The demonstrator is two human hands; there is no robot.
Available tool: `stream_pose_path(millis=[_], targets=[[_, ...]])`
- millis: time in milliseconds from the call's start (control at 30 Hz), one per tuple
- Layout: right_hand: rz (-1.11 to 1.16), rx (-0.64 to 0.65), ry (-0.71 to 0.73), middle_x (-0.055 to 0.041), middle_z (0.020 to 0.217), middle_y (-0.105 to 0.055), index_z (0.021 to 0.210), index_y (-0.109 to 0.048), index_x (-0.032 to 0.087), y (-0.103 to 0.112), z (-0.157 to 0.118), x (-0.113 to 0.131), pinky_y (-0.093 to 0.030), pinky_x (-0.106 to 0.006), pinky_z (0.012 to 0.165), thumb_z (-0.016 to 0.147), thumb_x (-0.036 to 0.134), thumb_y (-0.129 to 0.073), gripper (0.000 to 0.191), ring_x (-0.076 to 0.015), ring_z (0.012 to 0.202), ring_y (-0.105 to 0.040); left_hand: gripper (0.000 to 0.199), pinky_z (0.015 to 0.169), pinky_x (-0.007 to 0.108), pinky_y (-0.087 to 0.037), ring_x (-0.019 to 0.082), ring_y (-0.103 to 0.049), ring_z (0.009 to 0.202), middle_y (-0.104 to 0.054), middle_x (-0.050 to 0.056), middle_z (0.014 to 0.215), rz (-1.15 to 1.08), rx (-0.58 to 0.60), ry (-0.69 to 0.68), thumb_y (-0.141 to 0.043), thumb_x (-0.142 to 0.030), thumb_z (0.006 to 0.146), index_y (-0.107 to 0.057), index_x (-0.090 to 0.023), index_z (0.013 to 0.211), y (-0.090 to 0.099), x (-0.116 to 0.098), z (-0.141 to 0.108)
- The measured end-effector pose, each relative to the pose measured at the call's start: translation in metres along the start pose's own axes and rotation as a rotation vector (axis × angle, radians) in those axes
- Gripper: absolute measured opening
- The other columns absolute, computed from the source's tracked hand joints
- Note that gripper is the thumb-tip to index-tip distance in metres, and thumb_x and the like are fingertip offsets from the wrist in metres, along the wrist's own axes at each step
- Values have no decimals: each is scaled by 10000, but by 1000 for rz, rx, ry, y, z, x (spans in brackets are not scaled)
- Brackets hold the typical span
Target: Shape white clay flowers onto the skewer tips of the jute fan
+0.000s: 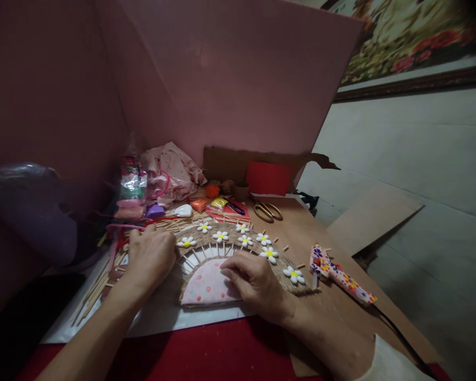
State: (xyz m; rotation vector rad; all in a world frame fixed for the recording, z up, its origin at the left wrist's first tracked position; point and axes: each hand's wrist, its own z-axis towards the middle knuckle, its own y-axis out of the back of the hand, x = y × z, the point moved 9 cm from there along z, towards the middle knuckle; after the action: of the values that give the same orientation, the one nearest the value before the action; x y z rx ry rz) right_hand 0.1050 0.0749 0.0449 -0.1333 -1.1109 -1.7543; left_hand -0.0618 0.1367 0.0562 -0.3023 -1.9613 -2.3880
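A half-round craft piece lies in front of me, with a twine-wrapped arch (232, 231), a pink dotted fabric half-circle (206, 286) and short sticks between them. White clay daisies (268, 254) with yellow centres sit along the arch. Beside the arch's left side is my left hand (153, 256), its fingers curled down by a pink fuzzy stem (125, 226); whatever they hold is hidden. My right hand (257, 283) hovers or rests over the fabric's right part, thumb and fingers pinched together. Anything between those fingertips is too small to make out.
A flower-patterned glue gun (343, 278) with a black cord lies at right. Behind the piece are gold-handled scissors (267, 210), clay packets (183, 210), a red card (268, 178) and crumpled pink cloth (170, 172). Thin sticks (91, 296) lie at left.
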Motion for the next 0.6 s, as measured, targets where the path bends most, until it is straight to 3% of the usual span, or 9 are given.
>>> stream_pose_path(millis=[200, 400, 600], targets=[[5, 5, 4, -25, 720, -600, 811, -636, 169, 0, 0, 0, -411, -259, 601, 848, 181, -534, 110, -129, 656, -534, 302, 642, 410, -269, 337, -533, 869, -701, 143, 815, -8, -7, -25, -421, -178, 724, -717, -201, 669, -3, -4, 0], [19, 13, 1, -27, 726, -607, 809, -636, 162, 0, 0, 0, -416, -260, 604, 847, 176, -534, 110, -127, 661, -538, 299, 672, 416, -281, 331, -520, 906, -692, 145, 892, -7, -69, -35, -439, -192, 726, -735, -214, 768, 6, -4, -1], [20, -4, 6, -25, 720, -606, 816, -642, 157, 1, 0, 0, -413, -254, 604, 836, 154, -546, 98, -123, 657, -537, 302, 684, 425, -280, 333, -513, 903, -689, 138, 867, -49, -63, -66, -437, -198, 749, -739, -219, 745, 0, -8, -1]])
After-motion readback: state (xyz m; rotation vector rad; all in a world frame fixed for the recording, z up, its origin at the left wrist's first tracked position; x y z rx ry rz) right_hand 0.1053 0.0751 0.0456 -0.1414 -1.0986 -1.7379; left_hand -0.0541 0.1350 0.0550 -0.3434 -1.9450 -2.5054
